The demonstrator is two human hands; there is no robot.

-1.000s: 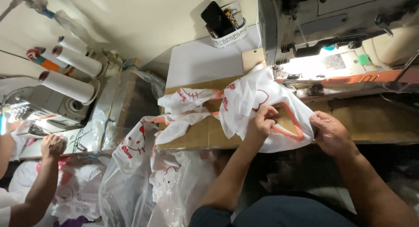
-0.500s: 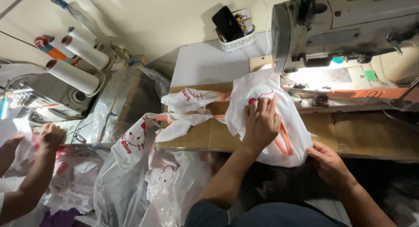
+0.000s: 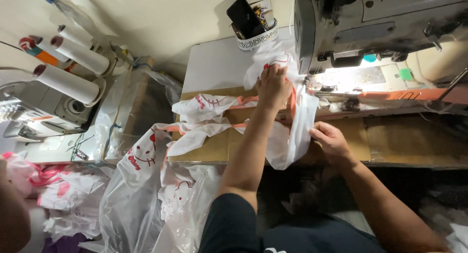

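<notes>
While left hand (image 3: pixel 274 85) presses white fabric (image 3: pixel 287 136), right hand (image 3: pixel 330 141) grip pinches it, basket (image 3: pixel 257 38) holds phone (image 3: pixel 245 17).

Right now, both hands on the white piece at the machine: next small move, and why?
Probably slide the white fabric piece a little further right, under the sewing machine head. The left hand presses its top edge flat just beside the lit needle area, while the right hand pinches the lower edge that hangs off the table. The piece does not look fed in yet.
</notes>
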